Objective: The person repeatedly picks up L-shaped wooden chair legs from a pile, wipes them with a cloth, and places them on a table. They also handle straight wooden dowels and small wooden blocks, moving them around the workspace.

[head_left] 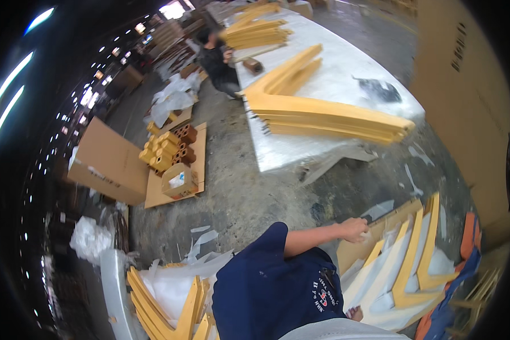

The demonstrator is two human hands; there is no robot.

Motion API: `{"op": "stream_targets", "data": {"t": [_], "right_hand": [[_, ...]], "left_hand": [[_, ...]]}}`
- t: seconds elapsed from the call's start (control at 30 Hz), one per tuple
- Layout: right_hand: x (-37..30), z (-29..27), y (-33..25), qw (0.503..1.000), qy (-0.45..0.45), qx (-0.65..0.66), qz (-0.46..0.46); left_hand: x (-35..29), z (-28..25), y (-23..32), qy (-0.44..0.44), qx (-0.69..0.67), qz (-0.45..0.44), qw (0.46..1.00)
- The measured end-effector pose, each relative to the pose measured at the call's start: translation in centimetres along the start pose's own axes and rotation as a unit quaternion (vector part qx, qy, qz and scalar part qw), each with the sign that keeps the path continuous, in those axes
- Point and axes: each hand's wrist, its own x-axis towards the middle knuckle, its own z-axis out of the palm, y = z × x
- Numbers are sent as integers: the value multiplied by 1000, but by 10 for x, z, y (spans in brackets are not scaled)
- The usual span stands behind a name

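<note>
My left hand (354, 230) reaches to the right from a dark blue sleeve, its fingers curled beside the upper edge of a cardboard sheet (350, 253). What they hold, if anything, is too small to make out. Low in the picture, close to my body, only part of my right hand (354, 313) shows; its fingers are mostly hidden. Right of both hands lie several yellow V-shaped wooden frames (409, 277), with white foam sheets (374, 283) between them. The right hand is nearest to the foam.
A white-topped table (277, 156) bears stacked yellow wooden frames (323, 113); a person (218, 65) is beside it. Left are a cardboard box (110, 164) and yellow and brown blocks (164, 150). More frames (190, 311) lie behind me. Tall cardboard (464, 85) stands at right.
</note>
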Motion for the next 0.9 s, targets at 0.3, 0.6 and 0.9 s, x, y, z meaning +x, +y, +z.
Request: {"op": "stream_targets", "data": {"t": [0.3,0.6,0.9], "right_hand": [[73,14,-50,946,156,-221,-180],[321,21,-81,867,247,-425,-76],[536,112,-301,779,315,-479,-255]], "left_hand": [[25,98,-88,-251,79,-84,961],[127,131,-193,-436,272,-133,847],[178,126,-232,-393,291,-106,866]]}}
